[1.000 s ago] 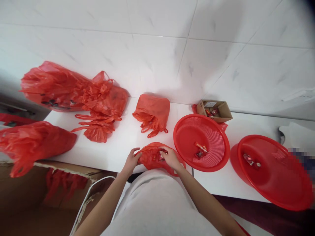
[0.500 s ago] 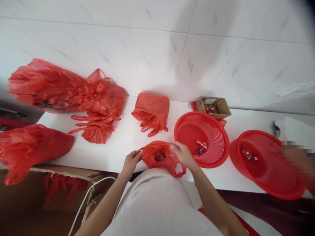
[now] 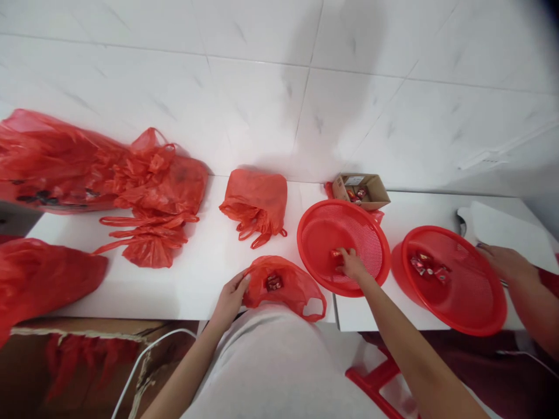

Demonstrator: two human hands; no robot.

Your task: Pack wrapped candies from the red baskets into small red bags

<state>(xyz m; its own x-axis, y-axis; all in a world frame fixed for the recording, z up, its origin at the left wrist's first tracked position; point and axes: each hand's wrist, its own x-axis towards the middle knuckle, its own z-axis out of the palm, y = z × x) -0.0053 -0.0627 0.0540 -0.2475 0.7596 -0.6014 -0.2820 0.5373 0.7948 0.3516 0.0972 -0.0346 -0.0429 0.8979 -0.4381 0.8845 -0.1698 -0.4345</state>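
Observation:
My left hand (image 3: 233, 293) pinches the left rim of an open red plastic bag (image 3: 292, 294) at the table's front edge. A few small dark-red wrapped packets (image 3: 274, 283) lie inside the bag. My right hand (image 3: 350, 265) reaches down into a red mesh basket (image 3: 323, 224), its fingers closed on a small red wrapped packet (image 3: 335, 254); the fingers partly cover it. What lies under the hand is hidden.
Another person's hand (image 3: 504, 262) is at a second red basket (image 3: 498, 291) holding several wrapped packets (image 3: 430, 269). Behind stands a small cardboard box (image 3: 375, 195). Filled red bags (image 3: 186, 180) line the left; a folded stack of bags (image 3: 257, 195) lies mid-table. A large carton (image 3: 26, 372) stands below left.
My right hand has left the bag's right side and moved into the near basket, onto a packet. My left hand stays on the bag. The view has shifted right.

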